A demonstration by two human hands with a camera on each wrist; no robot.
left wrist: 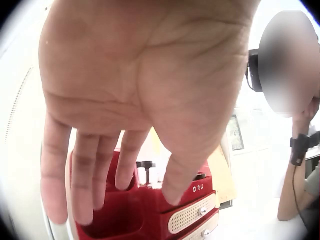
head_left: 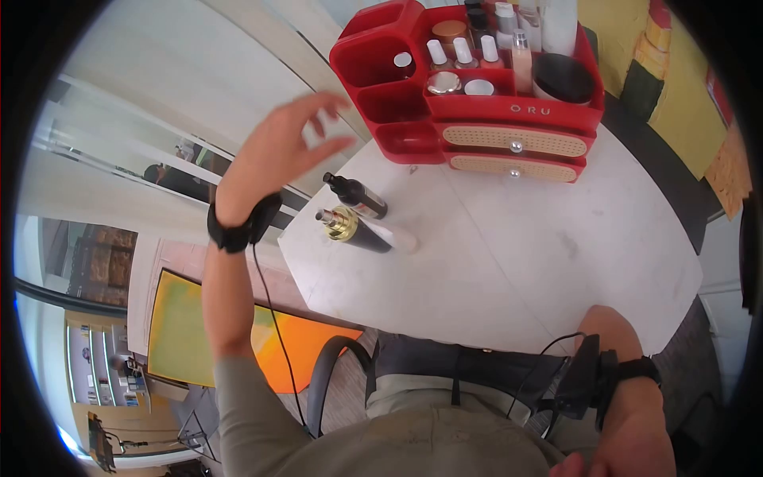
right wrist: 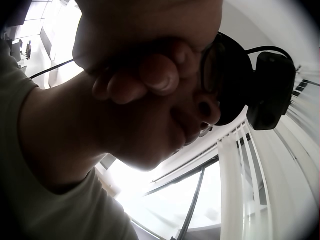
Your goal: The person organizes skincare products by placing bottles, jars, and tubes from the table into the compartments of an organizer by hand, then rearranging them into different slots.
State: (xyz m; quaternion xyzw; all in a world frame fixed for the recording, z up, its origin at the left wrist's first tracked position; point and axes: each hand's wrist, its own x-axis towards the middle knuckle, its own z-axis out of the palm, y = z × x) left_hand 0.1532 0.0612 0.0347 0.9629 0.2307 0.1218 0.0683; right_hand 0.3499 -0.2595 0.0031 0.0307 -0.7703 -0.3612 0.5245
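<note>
My right hand, 4 o'clock, fingers curled by my face | my left hand, 10 o'clock, thumb and fingers apart | red organizer, 1 o'clock | bottles, 4 o'clock from left hand

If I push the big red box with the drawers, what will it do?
The red box looks stiff and probably heavy, with bottles and jars packed in its top. It looks wide and low, so it would likely slide before tipping. The white-capped bottles stand in an open compartment, so they might wobble.
</note>
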